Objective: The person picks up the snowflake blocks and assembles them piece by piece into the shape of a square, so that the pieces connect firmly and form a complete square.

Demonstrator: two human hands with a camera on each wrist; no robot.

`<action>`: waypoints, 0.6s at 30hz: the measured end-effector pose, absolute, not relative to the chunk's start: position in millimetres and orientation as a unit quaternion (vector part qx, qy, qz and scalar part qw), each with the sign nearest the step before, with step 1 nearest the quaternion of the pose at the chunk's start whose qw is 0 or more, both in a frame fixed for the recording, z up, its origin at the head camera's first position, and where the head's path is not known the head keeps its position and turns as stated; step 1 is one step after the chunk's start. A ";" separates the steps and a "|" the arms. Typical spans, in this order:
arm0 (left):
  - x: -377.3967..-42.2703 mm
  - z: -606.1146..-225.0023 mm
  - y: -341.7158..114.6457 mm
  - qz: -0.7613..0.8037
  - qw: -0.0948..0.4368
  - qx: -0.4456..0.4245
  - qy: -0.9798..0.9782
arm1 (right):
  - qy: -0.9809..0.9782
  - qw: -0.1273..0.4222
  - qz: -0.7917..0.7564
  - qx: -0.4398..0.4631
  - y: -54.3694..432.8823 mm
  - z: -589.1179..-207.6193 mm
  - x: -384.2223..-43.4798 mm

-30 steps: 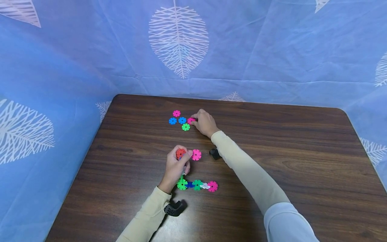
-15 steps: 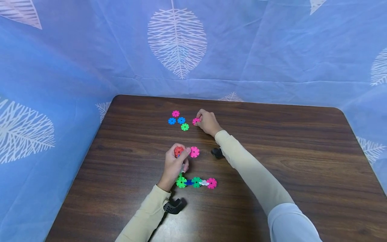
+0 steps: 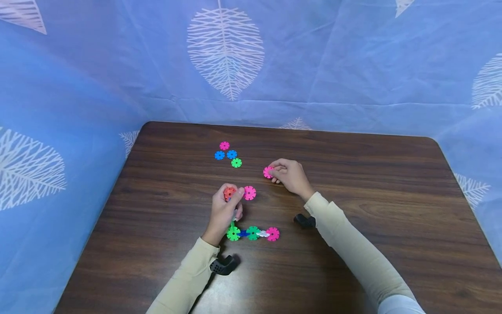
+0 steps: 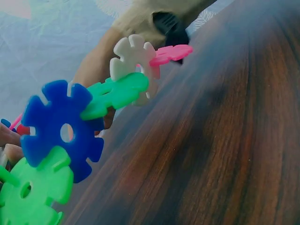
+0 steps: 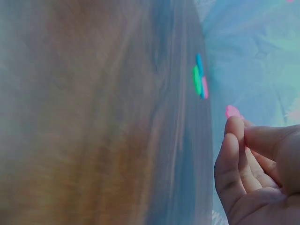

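My left hand [image 3: 222,213] grips a chain of interlocked notched plastic discs near a red disc [image 3: 229,193]. A pink disc [image 3: 249,193] shows just right of the thumb. From below the hand, the chain runs rightward through light green [image 3: 233,233], dark blue [image 4: 61,126], teal green [image 3: 252,233], white [image 4: 133,56] and pink [image 3: 273,234] discs. How the discs join inside the hand is hidden. To the right, my right hand [image 3: 291,176] pinches a loose pink disc [image 5: 232,111] between thumb and fingers, apart from the chain.
Loose discs lie toward the table's far side: one pink [image 3: 224,145], two blue [image 3: 219,155] and one green [image 3: 236,162]. The brown wooden table [image 3: 372,196] backs onto a blue leaf-patterned cloth [image 3: 313,56]. A black wrist device [image 3: 224,265] hangs under the left wrist.
My right hand has drawn a pink disc away from the loose group, rightward and nearer to me. My left hand keeps its grip on the chain, almost still.
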State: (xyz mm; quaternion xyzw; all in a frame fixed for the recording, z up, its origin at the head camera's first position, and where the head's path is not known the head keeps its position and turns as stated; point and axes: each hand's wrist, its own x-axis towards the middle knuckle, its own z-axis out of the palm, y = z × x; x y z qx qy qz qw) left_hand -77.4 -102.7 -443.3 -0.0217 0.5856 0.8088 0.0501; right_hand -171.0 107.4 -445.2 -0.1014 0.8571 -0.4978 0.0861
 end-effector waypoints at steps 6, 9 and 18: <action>-77.2 -443.9 -102.1 0.808 0.053 -0.022 0.586 | 0.811 0.109 -0.567 -0.095 112.3 -439.6 -145.8; -77.2 -444.5 -101.7 0.808 0.048 -0.021 0.587 | 0.793 0.123 -0.589 -0.094 111.4 -433.5 -136.0; -78.4 -446.1 -100.0 0.800 0.037 -0.018 0.599 | 0.763 0.142 -0.621 -0.108 106.4 -420.5 -113.8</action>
